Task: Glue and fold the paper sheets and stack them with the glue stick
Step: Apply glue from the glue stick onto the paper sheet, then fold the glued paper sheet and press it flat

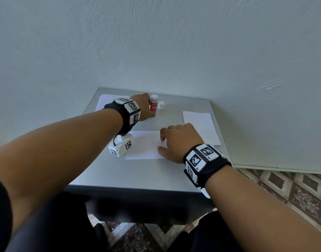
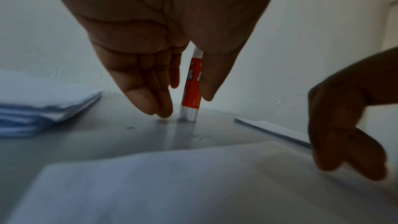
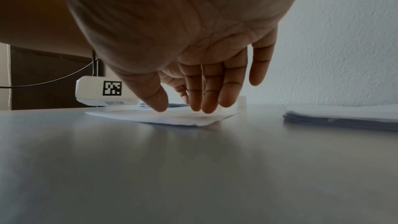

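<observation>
Glue stick (image 1: 153, 105) stands behind folded sheet (image 1: 144, 144), between two stacks (image 1: 201, 124).

You had a small grey table (image 1: 105, 171) pushed against a pale textured wall (image 1: 174, 42), over a patterned tile floor (image 1: 292, 193) (brown and cream diamonds). Near the wall's foot ran a pale baseboard (image 1: 283, 169).

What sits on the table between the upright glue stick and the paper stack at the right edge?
Only the white cap, standing just right of the glue stick; from there to the right-hand paper stack the table is bare. The head view shows this.
</observation>
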